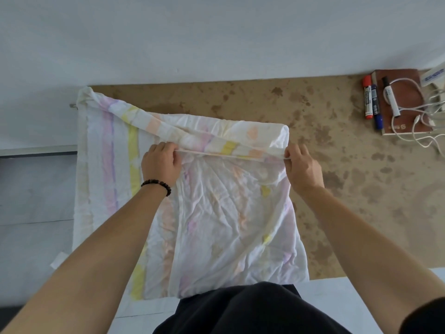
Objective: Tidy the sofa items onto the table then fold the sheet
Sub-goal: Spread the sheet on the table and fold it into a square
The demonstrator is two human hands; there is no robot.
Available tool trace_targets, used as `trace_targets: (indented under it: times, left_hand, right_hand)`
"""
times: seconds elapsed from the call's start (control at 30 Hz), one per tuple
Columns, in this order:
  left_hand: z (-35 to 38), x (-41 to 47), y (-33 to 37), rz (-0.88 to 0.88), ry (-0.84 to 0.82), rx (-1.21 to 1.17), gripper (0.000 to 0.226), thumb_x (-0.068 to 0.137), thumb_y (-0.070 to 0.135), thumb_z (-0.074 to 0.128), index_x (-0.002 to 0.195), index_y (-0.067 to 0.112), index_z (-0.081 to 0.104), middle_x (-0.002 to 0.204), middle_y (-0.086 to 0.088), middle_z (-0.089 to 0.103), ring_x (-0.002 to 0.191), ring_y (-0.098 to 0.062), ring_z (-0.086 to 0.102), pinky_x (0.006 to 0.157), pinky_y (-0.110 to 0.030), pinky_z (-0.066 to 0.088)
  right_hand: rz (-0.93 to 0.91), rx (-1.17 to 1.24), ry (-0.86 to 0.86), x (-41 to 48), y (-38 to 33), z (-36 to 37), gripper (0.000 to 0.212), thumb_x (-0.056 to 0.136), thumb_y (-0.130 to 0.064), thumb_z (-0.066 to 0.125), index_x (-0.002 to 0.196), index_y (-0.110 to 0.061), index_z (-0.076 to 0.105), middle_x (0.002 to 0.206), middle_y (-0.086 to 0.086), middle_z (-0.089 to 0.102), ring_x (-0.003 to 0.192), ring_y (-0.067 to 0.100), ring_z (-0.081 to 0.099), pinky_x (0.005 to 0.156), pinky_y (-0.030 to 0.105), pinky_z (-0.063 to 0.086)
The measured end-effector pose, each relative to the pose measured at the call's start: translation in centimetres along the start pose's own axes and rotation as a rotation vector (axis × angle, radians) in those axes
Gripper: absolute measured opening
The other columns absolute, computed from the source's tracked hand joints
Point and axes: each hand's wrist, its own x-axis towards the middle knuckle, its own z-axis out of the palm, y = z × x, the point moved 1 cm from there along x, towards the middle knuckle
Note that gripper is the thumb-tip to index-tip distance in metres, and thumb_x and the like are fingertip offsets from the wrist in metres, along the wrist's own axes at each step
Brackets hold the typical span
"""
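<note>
A plain indoor room, either a living space or a small office; it was hard to tell which.

A brown mottled table [337, 165] stood flush against a bare pale wall [216, 32], with grey floor [31, 201] to its left. At the table's far right corner lay desk things: three thick markers [375, 104], a brown notebook [409, 92] and a loose white cable [419, 131]. A crumpled pastel-striped sheet [228, 213] spread over the tabletop was the household sign — bed linen among stationery.

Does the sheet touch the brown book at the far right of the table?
Apart. The head view shows a wide stretch of bare table between the sheet and the book.
</note>
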Motion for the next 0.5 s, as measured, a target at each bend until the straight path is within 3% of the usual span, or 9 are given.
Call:
trace_targets:
  times: [0.1,0.3,0.4,0.47,0.5]
  left_hand:
    - [-0.5,0.6,-0.2,0.014,0.018,0.060,0.009,0.080,0.008,0.060,0.089,0.004,0.062,0.081,-0.014,0.060,0.077,-0.034,0.054,0.059,-0.038,0.041]
    - [-0.6,3.7,1.1,0.313,-0.082,0.133,0.006,0.078,-0.003,0.062,0.083,0.001,0.061,0.100,-0.013,0.061,0.080,-0.034,0.055,0.058,-0.040,0.045]
    - [-0.9,5.6,1.8,0.388,-0.063,0.119,0.007,0.080,-0.005,0.060,0.084,0.001,0.061,0.098,-0.013,0.063,0.082,-0.035,0.056,0.057,-0.043,0.048]
    - [-1.0,6.8,1.9,0.339,-0.136,0.161,0.013,0.085,-0.003,0.055,0.091,0.004,0.064,0.095,-0.012,0.064,0.091,-0.034,0.053,0.064,-0.044,0.048]
    - [-0.8,7.4,1.8,0.308,-0.220,0.203,0.019,0.087,-0.001,0.051,0.096,0.008,0.065,0.096,-0.011,0.063,0.095,-0.033,0.052,0.069,-0.043,0.047]
  right_hand:
    - [-0.021,-0.075,-0.133,-0.4,0.0,0.2,0.009,0.096,-0.015,0.056,0.100,-0.008,0.055,0.099,0.009,0.056,0.068,0.037,0.056,0.061,0.040,0.050]
    - [0.026,-0.027,-0.107,-0.7,-0.2,0.7,0.009,0.089,-0.011,0.062,0.096,-0.007,0.059,0.100,0.008,0.056,0.070,0.034,0.057,0.062,0.039,0.049]
    - [0.102,0.128,-0.112,-0.2,0.1,1.0,0.009,0.086,-0.013,0.067,0.088,-0.018,0.059,0.096,-0.004,0.059,0.068,0.016,0.058,0.062,0.025,0.046]
    - [0.217,0.273,-0.105,0.5,0.0,1.1,0.019,0.084,-0.012,0.068,0.079,-0.027,0.058,0.091,-0.008,0.061,0.065,0.003,0.058,0.059,0.006,0.038]
    - [0.272,0.330,-0.088,0.8,0.0,1.2,0.023,0.084,-0.011,0.067,0.074,-0.030,0.057,0.090,-0.006,0.064,0.063,0.003,0.060,0.058,0.004,0.038]
